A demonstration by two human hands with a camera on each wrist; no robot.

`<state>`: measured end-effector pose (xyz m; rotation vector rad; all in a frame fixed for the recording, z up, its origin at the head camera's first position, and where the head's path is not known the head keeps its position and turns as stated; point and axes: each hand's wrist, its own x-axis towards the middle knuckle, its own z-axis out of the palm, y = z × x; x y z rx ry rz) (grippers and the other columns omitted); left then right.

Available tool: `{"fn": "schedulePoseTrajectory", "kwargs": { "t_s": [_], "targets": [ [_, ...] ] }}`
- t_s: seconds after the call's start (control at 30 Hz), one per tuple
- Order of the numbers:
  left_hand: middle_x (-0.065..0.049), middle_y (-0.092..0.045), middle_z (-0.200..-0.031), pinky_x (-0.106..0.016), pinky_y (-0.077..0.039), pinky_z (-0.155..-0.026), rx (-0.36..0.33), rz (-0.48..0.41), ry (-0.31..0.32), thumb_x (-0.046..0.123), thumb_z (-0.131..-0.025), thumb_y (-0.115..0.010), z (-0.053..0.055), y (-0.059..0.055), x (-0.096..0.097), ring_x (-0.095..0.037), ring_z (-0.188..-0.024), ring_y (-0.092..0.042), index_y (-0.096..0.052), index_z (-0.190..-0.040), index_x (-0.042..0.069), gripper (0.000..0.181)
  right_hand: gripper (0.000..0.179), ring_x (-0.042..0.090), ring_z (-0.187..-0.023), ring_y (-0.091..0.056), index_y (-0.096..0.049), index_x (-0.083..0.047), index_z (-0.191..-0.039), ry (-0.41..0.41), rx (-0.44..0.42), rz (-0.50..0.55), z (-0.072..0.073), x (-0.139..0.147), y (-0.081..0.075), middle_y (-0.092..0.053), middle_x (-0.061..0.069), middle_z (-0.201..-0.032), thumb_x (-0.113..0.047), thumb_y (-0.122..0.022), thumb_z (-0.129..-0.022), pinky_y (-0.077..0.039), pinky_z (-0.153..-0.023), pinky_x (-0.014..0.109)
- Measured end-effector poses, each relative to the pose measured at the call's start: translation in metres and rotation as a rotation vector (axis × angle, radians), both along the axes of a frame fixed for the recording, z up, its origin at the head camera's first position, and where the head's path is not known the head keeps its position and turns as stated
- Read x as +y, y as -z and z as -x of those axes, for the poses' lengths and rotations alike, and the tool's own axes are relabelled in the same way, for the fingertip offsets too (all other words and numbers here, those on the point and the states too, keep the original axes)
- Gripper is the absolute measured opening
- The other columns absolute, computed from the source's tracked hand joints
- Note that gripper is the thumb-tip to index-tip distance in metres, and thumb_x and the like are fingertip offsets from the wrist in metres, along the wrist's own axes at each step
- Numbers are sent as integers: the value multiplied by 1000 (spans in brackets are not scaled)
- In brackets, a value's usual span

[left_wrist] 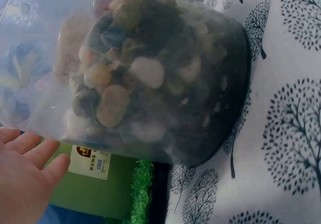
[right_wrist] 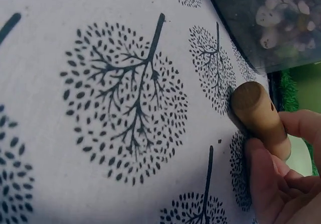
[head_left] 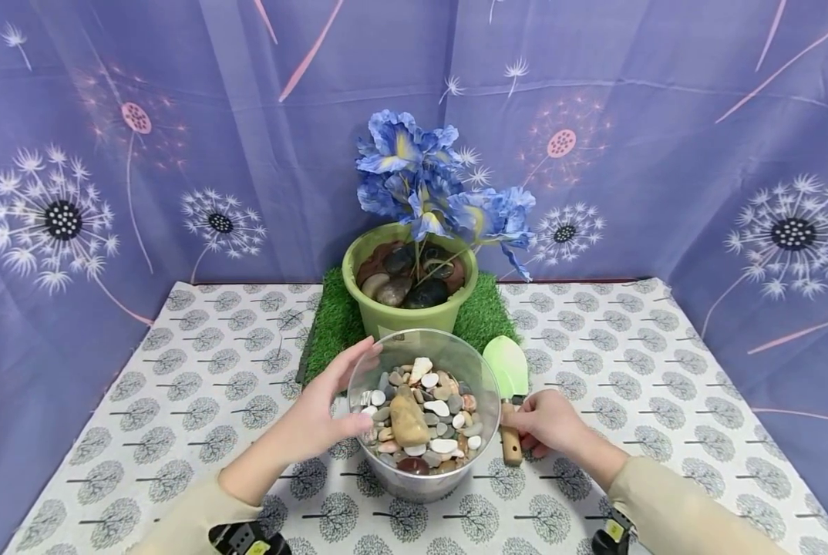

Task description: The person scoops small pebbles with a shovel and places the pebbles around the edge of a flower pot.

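A clear plastic bucket [head_left: 421,483] filled with pebbles stands on the table in front of me. A large tan stone [head_left: 408,420] lies on top of the pebbles. My left hand [head_left: 327,405] rests against the bucket's left side near the rim, thumb and fingers spread apart. In the left wrist view, its fingers [left_wrist: 42,151] look fairly straight beside the bucket wall. To the right of the bucket, a small trowel has a light green blade [head_left: 507,366] and a wooden handle [right_wrist: 263,118]. My right hand [head_left: 549,422] grips that handle between thumb and fingers.
Behind the bucket, a green flowerpot [head_left: 368,308] holds blue artificial flowers [head_left: 421,173] and dark stones. It stands on a green turf mat [head_left: 335,331]. A tree-patterned cloth [head_left: 199,370] covers the table, and purple dandelion curtains [head_left: 303,154] enclose it.
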<state>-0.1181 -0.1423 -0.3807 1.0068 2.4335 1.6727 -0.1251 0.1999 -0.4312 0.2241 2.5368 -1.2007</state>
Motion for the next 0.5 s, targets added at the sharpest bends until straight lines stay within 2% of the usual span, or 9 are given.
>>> {"fn": "schedulePoseTrajectory", "kwargs": {
  "t_s": [0.1, 0.23, 0.3, 0.37, 0.5],
  "targets": [
    [-15, -33, -152, -56, -30, -110, -27, -53, -8, 25, -90, -59, -1, 3, 5, -35, -135, -38, -19, -151, 12, 73, 29, 15, -42, -58, -56, -3, -65, 12, 18, -10, -1, -2, 1, -62, 7, -54, -25, -71, -78, -54, -43, 32],
    [-21, -29, -151, -42, -28, -114, -55, -129, 5, 21, -92, -55, -4, 7, 12, -40, -137, -33, -17, -151, 10, 71, 33, 15, -42, -58, -57, -3, -62, 16, 36, 12, -4, 0, 3, -59, 5, -48, -28, -66, -82, -53, -45, 30],
    [-22, -27, -152, -42, -26, -115, -57, -155, 11, 21, -92, -55, -5, 10, 14, -42, -137, -30, -15, -151, 10, 71, 34, 16, -44, -60, -57, 0, -69, 35, 35, 61, -7, 2, 2, -58, 5, -51, -30, -64, -85, -54, -46, 31],
    [-22, -26, -152, -48, -26, -114, -50, -165, 5, 21, -92, -55, -6, 11, 16, -42, -138, -30, -14, -151, 11, 73, 38, 16, -46, -59, -58, 3, -82, 55, 33, 120, -9, 4, 0, -58, 7, -54, -34, -62, -88, -55, -47, 32],
    [-19, -24, -154, -60, -24, -111, -40, -161, -5, 20, -90, -56, -5, 15, 17, -41, -139, -28, -10, -152, 11, 77, 46, 13, -46, -52, -56, 5, -108, 83, 31, 215, -14, 11, -5, -54, 4, -58, -37, -58, -91, -50, -40, 29]
  ]
}}
